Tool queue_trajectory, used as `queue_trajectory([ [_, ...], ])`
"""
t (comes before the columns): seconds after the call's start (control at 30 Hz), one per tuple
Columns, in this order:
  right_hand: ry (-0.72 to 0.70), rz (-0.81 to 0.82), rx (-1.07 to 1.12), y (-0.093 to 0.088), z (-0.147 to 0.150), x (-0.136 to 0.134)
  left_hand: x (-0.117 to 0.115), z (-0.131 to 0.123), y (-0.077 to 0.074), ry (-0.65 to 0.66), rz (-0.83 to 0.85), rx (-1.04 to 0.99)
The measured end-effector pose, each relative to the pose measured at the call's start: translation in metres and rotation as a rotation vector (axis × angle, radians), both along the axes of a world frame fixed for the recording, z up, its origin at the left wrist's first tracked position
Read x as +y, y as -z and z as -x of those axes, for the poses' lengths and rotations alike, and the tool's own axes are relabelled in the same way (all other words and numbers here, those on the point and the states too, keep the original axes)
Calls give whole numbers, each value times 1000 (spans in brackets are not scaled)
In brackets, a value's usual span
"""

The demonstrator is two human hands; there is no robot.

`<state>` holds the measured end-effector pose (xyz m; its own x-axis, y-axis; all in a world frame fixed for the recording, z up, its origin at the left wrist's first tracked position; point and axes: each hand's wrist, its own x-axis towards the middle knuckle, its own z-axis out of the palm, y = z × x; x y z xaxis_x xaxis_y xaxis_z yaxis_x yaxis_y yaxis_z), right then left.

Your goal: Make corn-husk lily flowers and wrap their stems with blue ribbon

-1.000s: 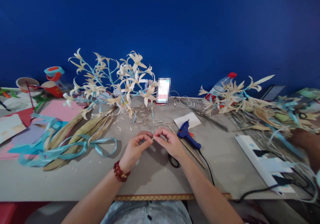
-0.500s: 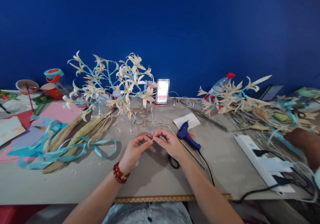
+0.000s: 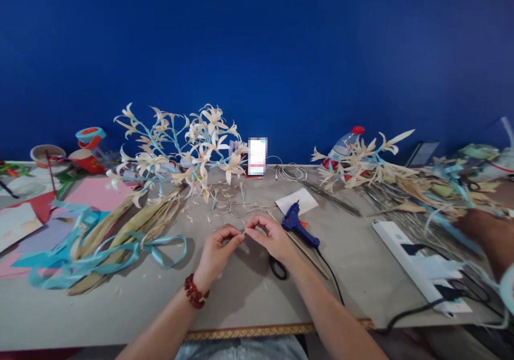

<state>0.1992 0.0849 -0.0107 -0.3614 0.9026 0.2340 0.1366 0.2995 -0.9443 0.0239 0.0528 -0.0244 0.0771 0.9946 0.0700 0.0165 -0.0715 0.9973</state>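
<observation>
My left hand (image 3: 219,249), with a red bead bracelet (image 3: 195,291) at the wrist, is closed in a pinch. Facing it, my right hand (image 3: 271,236) pinches too, and the fingertips nearly meet. Between them is a small pale green strip (image 3: 244,232), too tiny to make out fully. Black scissor handles (image 3: 278,268) show beside my right wrist, the rest covered. Just right of that hand lie a blue glue gun (image 3: 299,226) and a thin wooden stick (image 3: 309,255). Pale curled scraps (image 3: 225,202) are strewn beyond my fingers.
Cream artificial flowers (image 3: 204,151) on blue stems stand at back left; more flowers (image 3: 361,162) lie right. Dried husks (image 3: 132,237) and blue ribbon (image 3: 100,263) lie left. A phone (image 3: 257,156) stands behind. A power strip (image 3: 405,263) lies right, near another person's blurred arm (image 3: 485,237).
The view has tilted up slightly, so everything sits lower in the picture. Both hands keep their pinch on the small strip, with only slight finger movement.
</observation>
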Motion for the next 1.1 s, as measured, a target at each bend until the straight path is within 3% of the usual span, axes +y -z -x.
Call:
queue_trajectory([
  [0.17,25,-57,-51,-16,-8,-1,0,-1,-2,-7,103,-95],
  [0.3,165,-99,-193,-42,-35,-6,0,-1,-5,-29,200,-169],
  [0.37,252,-151,-323,-47,-57,-11,0,-1,-6,-46,220,-181],
  [0.43,401,-213,-534,-38,-83,-15,0,0,-7,-65,233,-198],
  [0.53,573,-271,-866,-8,-116,-20,0,0,-9,-93,265,-247],
  [0.63,534,-268,-1016,18,-129,-22,1,0,-10,-112,321,-292],
  [0.7,502,-273,-1042,25,-129,-20,2,1,-9,-116,356,-303],
  [0.93,374,-251,-1080,5,-125,-3,4,0,-6,-131,377,-333],
  [1.1,299,-211,-970,-5,-135,11,5,-1,-5,-135,375,-347],
])
